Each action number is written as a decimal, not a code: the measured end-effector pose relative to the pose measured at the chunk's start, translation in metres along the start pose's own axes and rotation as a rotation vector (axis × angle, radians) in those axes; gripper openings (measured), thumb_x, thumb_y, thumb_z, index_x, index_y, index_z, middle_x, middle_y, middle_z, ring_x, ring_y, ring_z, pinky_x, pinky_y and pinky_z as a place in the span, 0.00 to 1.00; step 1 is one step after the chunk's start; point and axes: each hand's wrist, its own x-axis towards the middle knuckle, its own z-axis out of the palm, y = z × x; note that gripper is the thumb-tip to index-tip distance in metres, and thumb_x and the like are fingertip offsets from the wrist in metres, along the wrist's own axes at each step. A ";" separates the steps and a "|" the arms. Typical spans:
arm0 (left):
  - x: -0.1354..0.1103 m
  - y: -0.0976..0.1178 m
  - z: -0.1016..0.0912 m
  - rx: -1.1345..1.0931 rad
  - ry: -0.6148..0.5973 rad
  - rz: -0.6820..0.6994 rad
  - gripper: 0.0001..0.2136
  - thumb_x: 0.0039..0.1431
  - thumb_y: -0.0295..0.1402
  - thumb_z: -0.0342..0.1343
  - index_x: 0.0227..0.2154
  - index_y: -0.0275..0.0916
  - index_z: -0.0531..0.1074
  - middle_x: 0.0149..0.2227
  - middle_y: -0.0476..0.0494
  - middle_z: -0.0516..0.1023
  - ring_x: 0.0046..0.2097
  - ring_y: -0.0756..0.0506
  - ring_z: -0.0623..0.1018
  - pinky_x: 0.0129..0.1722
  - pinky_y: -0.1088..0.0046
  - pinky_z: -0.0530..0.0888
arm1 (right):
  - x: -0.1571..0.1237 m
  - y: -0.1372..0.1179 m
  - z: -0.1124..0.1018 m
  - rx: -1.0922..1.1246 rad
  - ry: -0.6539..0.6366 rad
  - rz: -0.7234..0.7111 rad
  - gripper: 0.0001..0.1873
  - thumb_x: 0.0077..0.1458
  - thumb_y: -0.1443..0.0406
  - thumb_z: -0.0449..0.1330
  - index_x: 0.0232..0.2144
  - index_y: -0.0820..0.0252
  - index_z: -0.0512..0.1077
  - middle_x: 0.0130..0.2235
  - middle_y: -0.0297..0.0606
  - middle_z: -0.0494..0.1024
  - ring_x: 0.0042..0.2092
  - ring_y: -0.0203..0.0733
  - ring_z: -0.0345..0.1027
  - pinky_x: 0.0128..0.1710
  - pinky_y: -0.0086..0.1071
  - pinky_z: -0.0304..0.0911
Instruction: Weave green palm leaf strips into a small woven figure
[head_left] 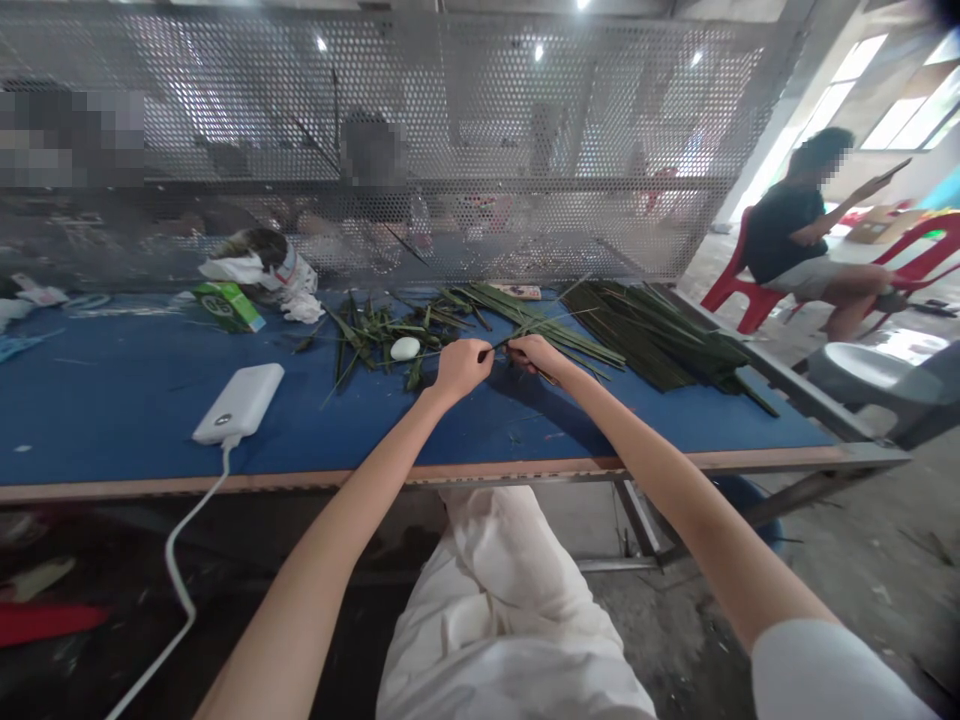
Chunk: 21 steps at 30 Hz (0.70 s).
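The left hand (pixel 461 368) and right hand (pixel 534 355) are both pinched closed on a thin green leaf strip (pixel 559 322), held just above the blue worktable (pixel 112 400) (fingertips are pretty hard to make out, tbh). Long dark green leaves (pixel 645 335) are piled just to the right, with loose leaf scraps (pixel 367 340) and a white egg-shaped object (pixel 405 348) just left. A white power bank (pixel 238 403) and its cable (pixel 174 560) sit further left.
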 end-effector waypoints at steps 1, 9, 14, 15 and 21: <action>0.000 0.000 0.000 -0.001 0.008 -0.008 0.12 0.60 0.33 0.49 0.29 0.38 0.78 0.28 0.39 0.78 0.30 0.43 0.75 0.28 0.70 0.63 | 0.000 0.000 0.000 -0.009 -0.008 -0.006 0.15 0.60 0.72 0.47 0.22 0.64 0.67 0.12 0.25 0.53 0.14 0.29 0.45 0.14 0.24 0.45; -0.001 -0.002 0.000 -0.034 0.033 -0.011 0.13 0.61 0.34 0.49 0.27 0.38 0.77 0.25 0.41 0.78 0.27 0.44 0.73 0.26 0.71 0.61 | 0.001 0.005 0.003 -0.119 -0.003 -0.011 0.17 0.60 0.72 0.48 0.21 0.64 0.67 0.12 0.26 0.55 0.14 0.29 0.47 0.13 0.23 0.46; -0.002 -0.001 0.000 -0.043 0.047 -0.005 0.13 0.60 0.34 0.49 0.26 0.38 0.77 0.26 0.40 0.78 0.27 0.44 0.73 0.26 0.71 0.61 | 0.002 0.005 0.005 -0.139 0.006 -0.006 0.19 0.60 0.73 0.49 0.18 0.62 0.65 0.12 0.26 0.56 0.13 0.29 0.47 0.12 0.23 0.47; -0.002 0.000 0.000 -0.046 0.050 -0.007 0.13 0.59 0.34 0.49 0.26 0.38 0.77 0.26 0.40 0.78 0.27 0.44 0.73 0.26 0.71 0.61 | 0.002 0.005 0.005 -0.136 0.004 -0.006 0.19 0.59 0.73 0.49 0.17 0.62 0.64 0.12 0.27 0.55 0.13 0.29 0.47 0.12 0.23 0.47; -0.001 0.001 -0.002 -0.039 0.025 -0.018 0.13 0.59 0.34 0.49 0.25 0.38 0.77 0.24 0.41 0.76 0.27 0.44 0.72 0.27 0.70 0.60 | 0.002 0.006 0.005 -0.074 -0.023 -0.019 0.18 0.60 0.73 0.49 0.19 0.63 0.66 0.12 0.25 0.54 0.13 0.29 0.48 0.13 0.23 0.47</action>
